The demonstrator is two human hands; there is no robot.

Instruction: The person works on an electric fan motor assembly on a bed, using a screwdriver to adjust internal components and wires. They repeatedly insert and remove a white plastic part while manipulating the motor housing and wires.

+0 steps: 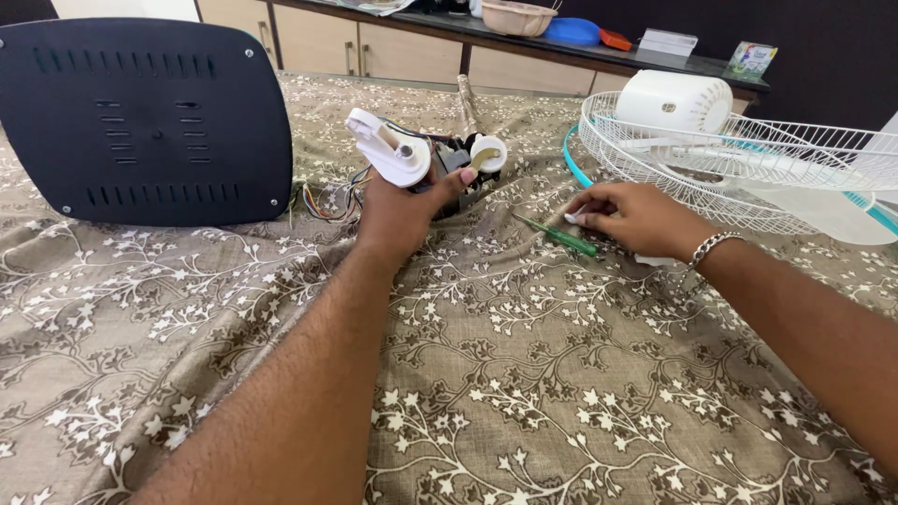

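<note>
Patterned cloth point(524, 393) lies under both hands; fan motor point(421, 159) is gripped by left hand point(398, 215), green screwdriver point(561, 237) pinched by right hand point(631, 217).

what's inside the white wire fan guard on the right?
Inside the white wire fan guard sits a white cylindrical motor cover, and pale fan blades lie across it. The floral cloth shows through the wires; whatever sits beneath the blades is hidden.
</note>
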